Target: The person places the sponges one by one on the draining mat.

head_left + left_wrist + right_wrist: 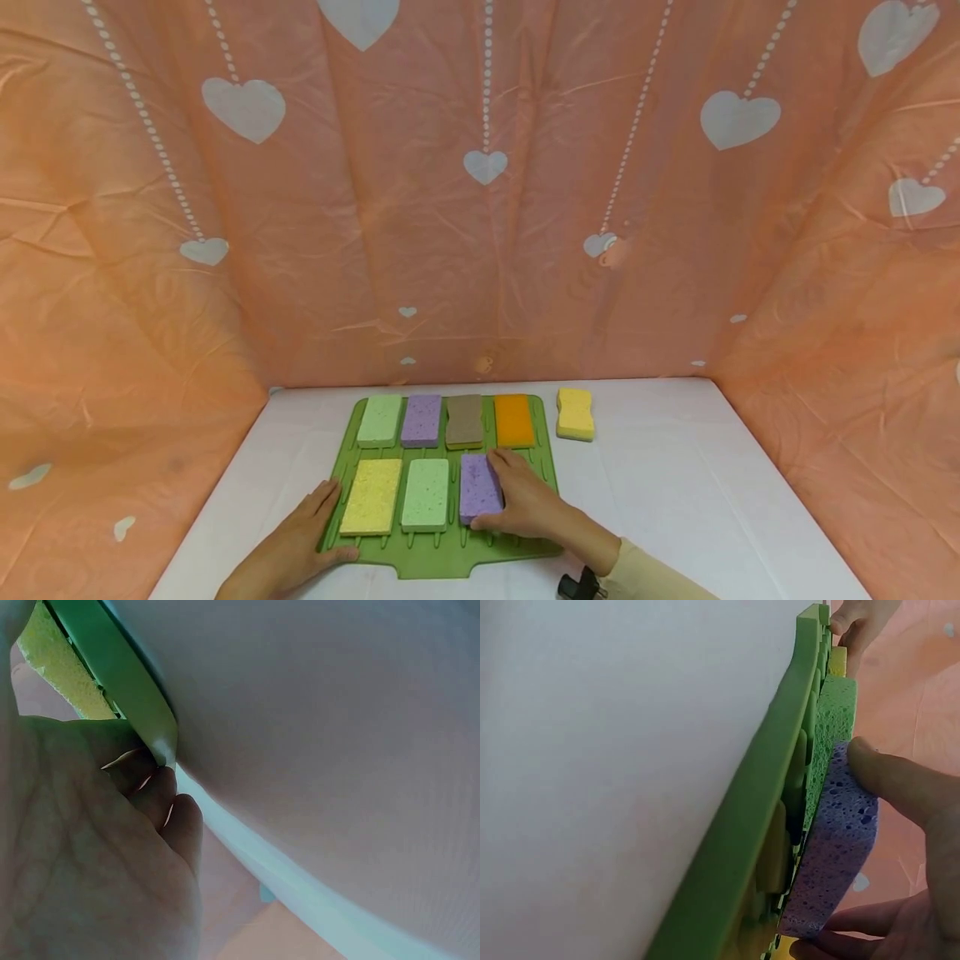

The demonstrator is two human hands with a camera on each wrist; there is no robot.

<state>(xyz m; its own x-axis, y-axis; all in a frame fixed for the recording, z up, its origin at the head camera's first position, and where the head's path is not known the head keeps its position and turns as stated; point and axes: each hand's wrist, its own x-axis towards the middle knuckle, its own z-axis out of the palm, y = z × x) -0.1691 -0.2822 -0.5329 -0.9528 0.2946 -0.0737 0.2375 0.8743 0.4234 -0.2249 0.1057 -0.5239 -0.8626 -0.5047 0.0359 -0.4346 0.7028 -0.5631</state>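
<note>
My right hand (528, 500) pinches a purple sponge (477, 487) by its edges, thumb at the near end and fingers at the far right. In the right wrist view the purple sponge (832, 840) stands along the green ribbed tray (742, 825), between thumb and fingers. My left hand (300, 533) rests against the left edge of the tray (431, 567), thumb spread toward its near corner; in the left wrist view its fingertips touch the tray's rim (135, 682). Left of the held sponge lie a light green sponge (425, 495) and a yellow sponge (371, 497).
Along the tray's back row lie a light green sponge (379, 421), a purple one (422, 421), a grey-brown one (464, 422) and an orange one (514, 421). A yellow wavy-sided sponge (575, 413) lies on the white table (660, 492), right of the tray.
</note>
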